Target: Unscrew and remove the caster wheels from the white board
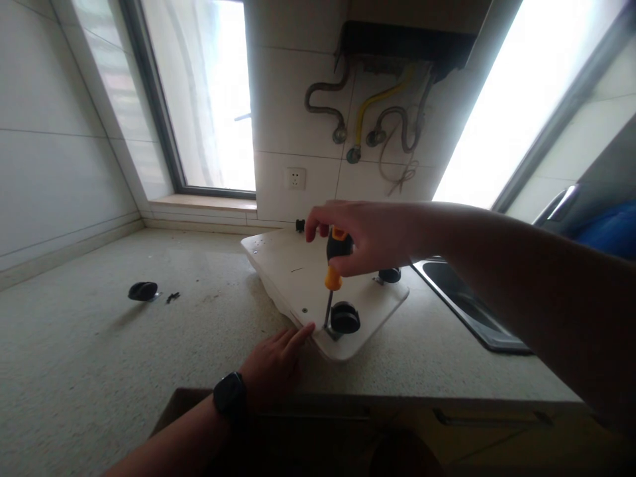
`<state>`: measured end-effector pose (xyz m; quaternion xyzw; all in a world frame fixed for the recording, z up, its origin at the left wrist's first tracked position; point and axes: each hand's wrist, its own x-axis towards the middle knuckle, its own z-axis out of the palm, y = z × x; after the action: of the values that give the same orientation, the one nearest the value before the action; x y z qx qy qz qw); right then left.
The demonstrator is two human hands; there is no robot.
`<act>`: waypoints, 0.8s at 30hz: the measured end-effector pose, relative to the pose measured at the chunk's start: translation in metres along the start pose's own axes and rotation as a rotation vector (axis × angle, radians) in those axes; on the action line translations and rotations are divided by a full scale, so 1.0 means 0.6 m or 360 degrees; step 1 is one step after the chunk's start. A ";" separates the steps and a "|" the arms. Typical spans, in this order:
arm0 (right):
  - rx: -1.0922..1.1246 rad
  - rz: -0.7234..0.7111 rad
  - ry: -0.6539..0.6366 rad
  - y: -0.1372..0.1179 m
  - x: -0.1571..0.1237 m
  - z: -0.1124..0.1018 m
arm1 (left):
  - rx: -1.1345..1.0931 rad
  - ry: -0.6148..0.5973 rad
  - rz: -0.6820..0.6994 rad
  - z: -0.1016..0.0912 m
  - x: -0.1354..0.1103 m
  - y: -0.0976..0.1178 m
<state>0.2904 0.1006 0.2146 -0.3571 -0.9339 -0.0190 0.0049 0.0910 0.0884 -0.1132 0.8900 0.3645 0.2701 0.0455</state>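
Observation:
A white board [293,271] lies flat on the speckled countertop [99,358], with black round feet on it. My right hand [368,235] is closed round the black and orange handle of a screwdriver [334,271], held upright with its tip down beside the nearest black foot [344,317] at the board's front corner. My left hand [275,364], wearing a dark watch, rests on the counter with fingers stretched flat, the fingertips touching the board's front edge. A second foot [389,275] shows behind my right hand.
A loose black foot [142,291] and small dark screws [172,297] lie on the counter at left. A steel sink [467,305] sits at right. Behind are a tiled wall with a socket [296,178], hoses [377,126] and windows.

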 end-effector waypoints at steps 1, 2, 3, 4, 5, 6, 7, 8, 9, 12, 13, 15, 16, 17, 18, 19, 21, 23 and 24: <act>-0.0068 0.0061 0.0061 0.000 0.002 0.006 | 0.0003 0.0003 0.0009 0.001 0.000 -0.001; -0.0182 0.0145 0.0124 0.001 0.005 0.011 | 0.0005 0.0009 0.0016 0.002 0.000 -0.002; -0.0322 0.0233 0.0172 0.003 0.008 0.017 | 0.0007 0.0017 0.0023 0.003 0.000 -0.003; -0.0459 0.0301 0.0197 0.006 0.011 0.020 | 0.0011 0.0024 0.0026 0.004 0.000 -0.003; -0.0555 0.0334 0.0196 0.010 0.014 0.022 | 0.0016 0.0026 0.0025 0.004 0.000 -0.003; -0.0583 0.0331 0.0177 0.014 0.016 0.022 | 0.0018 0.0025 0.0018 0.005 0.000 -0.003; -0.0538 0.0298 0.0151 0.017 0.016 0.019 | 0.0018 0.0021 0.0004 0.005 0.000 -0.003; -0.0444 0.0253 0.0128 0.020 0.015 0.014 | 0.0017 0.0019 -0.0008 0.005 0.000 -0.002; -0.0326 0.0207 0.0111 0.022 0.012 0.009 | 0.0011 0.0014 -0.0013 0.005 0.000 -0.002; -0.0001 0.0083 -0.0016 0.021 0.001 -0.008 | -0.0012 -0.0002 -0.0017 0.003 0.000 -0.001; 0.0067 0.0050 -0.0081 0.020 -0.003 -0.011 | -0.0018 -0.0007 -0.0016 0.002 0.000 -0.001; 0.0119 0.0031 -0.0132 0.019 -0.006 -0.009 | -0.0017 -0.0014 -0.0016 0.002 0.000 -0.002; 0.0089 0.0065 -0.0093 0.020 -0.005 -0.005 | -0.0010 -0.0014 -0.0016 0.002 0.000 -0.002; 0.0015 0.0131 -0.0025 0.022 -0.002 0.000 | -0.0005 -0.0017 -0.0012 0.002 0.000 -0.003; -0.0100 0.0212 0.0048 0.025 0.002 0.006 | -0.0003 -0.0021 -0.0011 0.003 0.000 -0.004; -0.0235 0.0284 0.0103 0.028 0.006 0.011 | -0.0002 -0.0022 -0.0014 0.004 0.000 -0.004; -0.0434 0.0341 0.0128 0.035 0.014 0.018 | 0.0000 -0.0023 -0.0028 0.005 -0.001 -0.005; -0.0421 0.0281 0.0103 0.039 0.018 0.016 | 0.0002 -0.0016 -0.0030 0.005 -0.002 -0.004; -0.0353 0.0242 0.0102 0.040 0.017 0.013 | 0.0003 -0.0011 -0.0028 0.005 -0.002 -0.004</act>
<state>0.2985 0.1255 0.2077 -0.4243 -0.8957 -0.1331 -0.0035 0.0905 0.0898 -0.1170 0.8877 0.3725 0.2663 0.0484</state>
